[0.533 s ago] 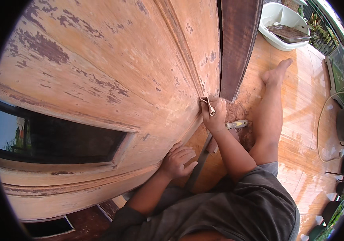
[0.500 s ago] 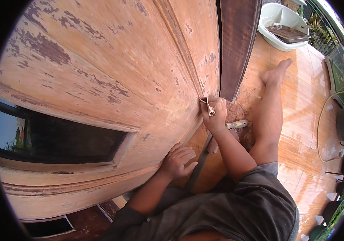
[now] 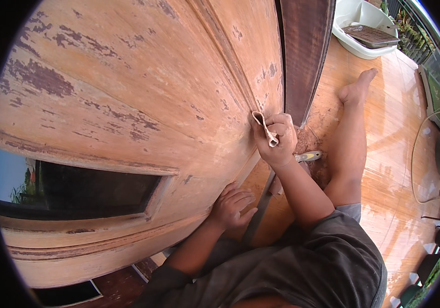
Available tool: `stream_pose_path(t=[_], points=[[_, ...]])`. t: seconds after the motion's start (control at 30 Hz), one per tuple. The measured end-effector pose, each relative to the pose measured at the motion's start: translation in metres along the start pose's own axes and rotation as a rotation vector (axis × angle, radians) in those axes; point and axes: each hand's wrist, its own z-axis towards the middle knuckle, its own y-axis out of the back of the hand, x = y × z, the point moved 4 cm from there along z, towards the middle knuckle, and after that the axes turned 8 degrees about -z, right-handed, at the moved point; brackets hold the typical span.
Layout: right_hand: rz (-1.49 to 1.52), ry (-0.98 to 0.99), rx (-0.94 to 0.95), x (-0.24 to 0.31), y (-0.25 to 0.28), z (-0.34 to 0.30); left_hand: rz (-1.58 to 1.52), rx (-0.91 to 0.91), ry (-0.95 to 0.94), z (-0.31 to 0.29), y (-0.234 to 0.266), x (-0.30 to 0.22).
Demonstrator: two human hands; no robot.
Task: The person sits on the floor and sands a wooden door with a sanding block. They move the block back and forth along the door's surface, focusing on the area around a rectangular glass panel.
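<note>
A folded sheet (image 3: 267, 132) is pinched in the right grip (image 3: 280, 138), with the fingers curled closed around it. Its long axis is slanted from the upper left of the grip, on the side of the wooden door (image 3: 127, 92), down toward the knuckles. By its upper end the foot of a moulded groove (image 3: 225, 54) is met, drawn up and leftward from the grip; whether the two are touching cannot be told. The right grip is the nearer one. The left grip (image 3: 231, 207) is placed below and to the left, loosely spread, nothing held, its fingers rested at the door's edge.

The sheet is thin and creased, bent into open loops, pale-edged and brown inside. Left of the right grip, the door's tan wood is mottled with dark, flaky patches, and a glossy, dark glass pane (image 3: 96, 190) is framed farther left and lower. A smooth, dark brown post (image 3: 307, 61) is set above and right. Just below and right, a tool with a grey-and-yellow handle (image 3: 310, 155) is laid beside powdery reddish dust (image 3: 309, 137).
</note>
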Motion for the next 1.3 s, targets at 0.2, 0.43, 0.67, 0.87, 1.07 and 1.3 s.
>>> stream_pose_path(t=[0.2,0.43,0.67,0.87,1.07,1.3], points=[[-0.123,0.024,-0.047,0.012,0.000,0.021,0.008,0.002,0.001,0.002,0.003,-0.003],[-0.077,0.033,-0.028,0.007,-0.003,0.011,0.016,0.004,-0.011,0.004,0.001,-0.003],[-0.060,-0.042,0.041,0.005,-0.005,0.007,0.008,0.030,0.013,0.002,0.001,-0.002],[-0.064,-0.023,0.021,0.005,-0.002,-0.002,0.016,-0.023,-0.026,0.003,0.002,-0.003],[-0.025,-0.021,-0.004,0.013,-0.006,0.013,0.028,-0.006,-0.012,0.001,0.001,-0.002],[-0.042,-0.013,-0.022,0.004,-0.008,0.002,-0.002,0.022,0.010,0.000,0.002,-0.001]])
